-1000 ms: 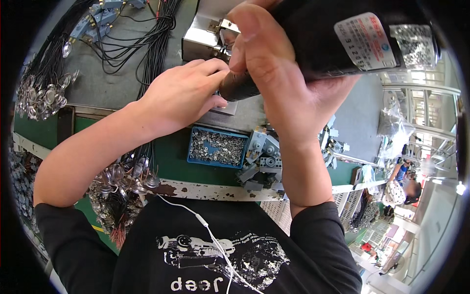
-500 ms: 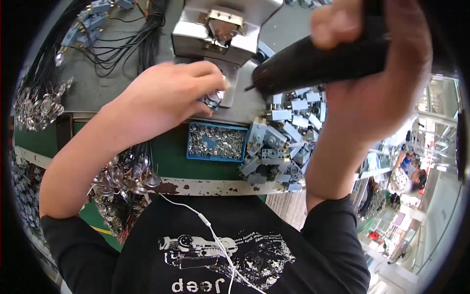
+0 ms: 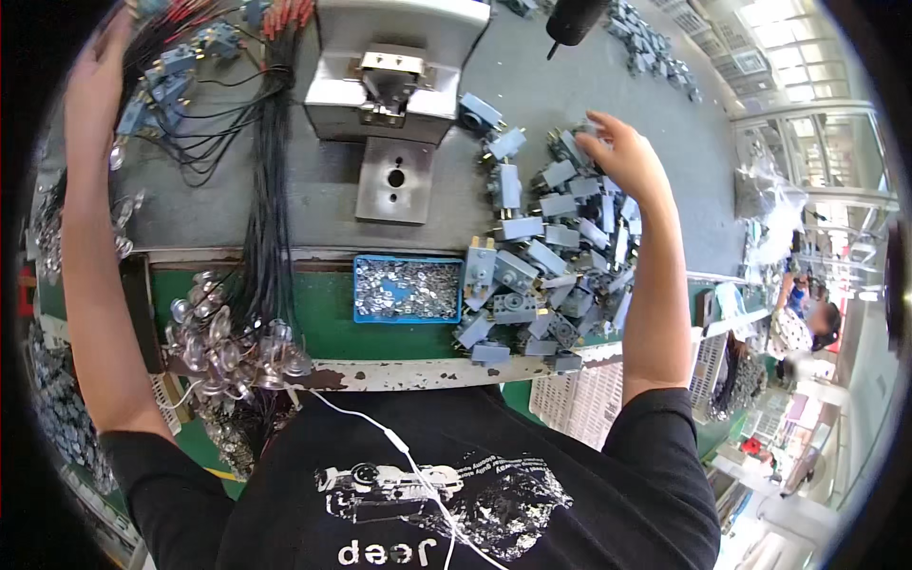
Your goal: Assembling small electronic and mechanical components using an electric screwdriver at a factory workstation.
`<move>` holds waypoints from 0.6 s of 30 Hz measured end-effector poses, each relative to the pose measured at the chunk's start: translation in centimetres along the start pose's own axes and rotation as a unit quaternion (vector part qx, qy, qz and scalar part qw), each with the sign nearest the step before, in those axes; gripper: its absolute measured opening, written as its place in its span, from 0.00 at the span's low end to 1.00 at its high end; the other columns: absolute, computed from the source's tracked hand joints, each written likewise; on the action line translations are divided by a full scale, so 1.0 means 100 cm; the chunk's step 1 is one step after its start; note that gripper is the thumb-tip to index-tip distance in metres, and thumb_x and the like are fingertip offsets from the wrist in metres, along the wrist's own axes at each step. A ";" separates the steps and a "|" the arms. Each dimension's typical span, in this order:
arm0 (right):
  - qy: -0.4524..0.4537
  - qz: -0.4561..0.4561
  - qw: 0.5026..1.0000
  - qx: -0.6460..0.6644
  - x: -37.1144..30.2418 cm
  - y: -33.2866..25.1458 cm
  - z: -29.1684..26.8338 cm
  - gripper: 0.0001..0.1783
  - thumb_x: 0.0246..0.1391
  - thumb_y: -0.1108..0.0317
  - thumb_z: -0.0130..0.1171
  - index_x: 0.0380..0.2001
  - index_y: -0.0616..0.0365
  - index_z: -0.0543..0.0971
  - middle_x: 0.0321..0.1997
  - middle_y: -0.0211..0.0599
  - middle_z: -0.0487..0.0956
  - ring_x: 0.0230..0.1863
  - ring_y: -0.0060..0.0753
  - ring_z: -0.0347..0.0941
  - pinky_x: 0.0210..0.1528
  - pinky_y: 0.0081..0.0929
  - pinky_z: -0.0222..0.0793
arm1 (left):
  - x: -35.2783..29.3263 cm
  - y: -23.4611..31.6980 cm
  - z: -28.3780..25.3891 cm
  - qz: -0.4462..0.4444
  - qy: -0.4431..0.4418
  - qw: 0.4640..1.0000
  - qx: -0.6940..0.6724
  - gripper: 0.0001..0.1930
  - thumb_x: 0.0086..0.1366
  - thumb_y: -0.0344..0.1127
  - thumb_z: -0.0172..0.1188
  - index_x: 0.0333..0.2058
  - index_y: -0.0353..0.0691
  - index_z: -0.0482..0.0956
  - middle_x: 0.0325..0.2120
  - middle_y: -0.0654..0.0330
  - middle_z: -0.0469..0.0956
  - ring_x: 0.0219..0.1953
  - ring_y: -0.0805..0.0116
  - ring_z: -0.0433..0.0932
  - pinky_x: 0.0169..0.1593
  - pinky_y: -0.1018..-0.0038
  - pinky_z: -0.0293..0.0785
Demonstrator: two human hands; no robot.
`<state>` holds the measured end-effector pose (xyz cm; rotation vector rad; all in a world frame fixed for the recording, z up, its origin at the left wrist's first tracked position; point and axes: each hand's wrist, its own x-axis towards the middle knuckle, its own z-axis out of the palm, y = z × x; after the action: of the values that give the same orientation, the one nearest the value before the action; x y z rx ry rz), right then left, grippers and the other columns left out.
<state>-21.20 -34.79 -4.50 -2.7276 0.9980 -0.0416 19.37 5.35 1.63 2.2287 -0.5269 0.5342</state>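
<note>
My right hand (image 3: 627,163) is at the far end of a heap of blue-grey plastic blocks with brass pins (image 3: 560,204). Its thumb and fingers curl around one grey block (image 3: 597,131) there. At the far left, my left hand (image 3: 97,81) reaches in beside blue-grey blocks wired with black leads (image 3: 163,93). Its fingertips are blurred near the picture's rim, so what they hold cannot be made out. A black electric screwdriver (image 3: 576,19) hangs bit-down at the top, apart from both hands. The steel fixture (image 3: 385,76) has a bare plate with a hole (image 3: 397,195) in front.
A blue tray of small metal pieces (image 3: 407,321) lies near the table's front edge. Bundled black wires (image 3: 271,180) run to round, shiny metal-rimmed pieces (image 3: 223,342) at the edge. More grey blocks (image 3: 651,47) lie far right. A person (image 3: 798,332) is in the right background.
My right hand has let go of the screwdriver, which now hangs higher up, and moved to the heap. My left hand has swung from the fixture's plate to the far left.
</note>
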 end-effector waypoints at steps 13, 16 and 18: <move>0.129 -0.025 0.965 0.228 -0.027 -0.020 -0.011 0.24 0.65 0.65 0.64 0.63 0.56 0.78 0.61 0.48 0.80 0.54 0.38 0.82 0.54 0.29 0.77 | -0.121 0.063 -0.022 0.305 -0.400 0.863 -0.044 0.10 0.63 0.33 0.65 0.42 0.39 0.82 0.39 0.57 0.83 0.45 0.58 0.81 0.53 0.66 0.74; -0.069 -0.190 0.866 0.458 -0.065 -0.105 -0.028 0.28 0.70 0.72 0.52 0.70 0.64 0.66 0.59 0.50 0.79 0.52 0.40 0.83 0.50 0.32 0.83 | -0.148 0.073 -0.018 0.345 -0.496 0.796 -0.041 0.04 0.59 0.34 0.65 0.31 0.42 0.84 0.29 0.59 0.83 0.41 0.54 0.81 0.49 0.61 0.75; -0.205 -0.193 0.776 0.564 -0.078 -0.155 -0.012 0.28 0.71 0.72 0.49 0.71 0.63 0.61 0.58 0.52 0.79 0.50 0.43 0.84 0.44 0.34 0.86 | -0.157 0.076 -0.013 0.370 -0.565 0.736 0.050 0.03 0.57 0.33 0.65 0.30 0.43 0.86 0.28 0.60 0.84 0.42 0.57 0.81 0.49 0.63 0.76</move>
<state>-17.45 -18.57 0.66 -1.6273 0.1178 -0.0775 2.17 4.76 -1.35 2.1527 -2.0841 -0.5726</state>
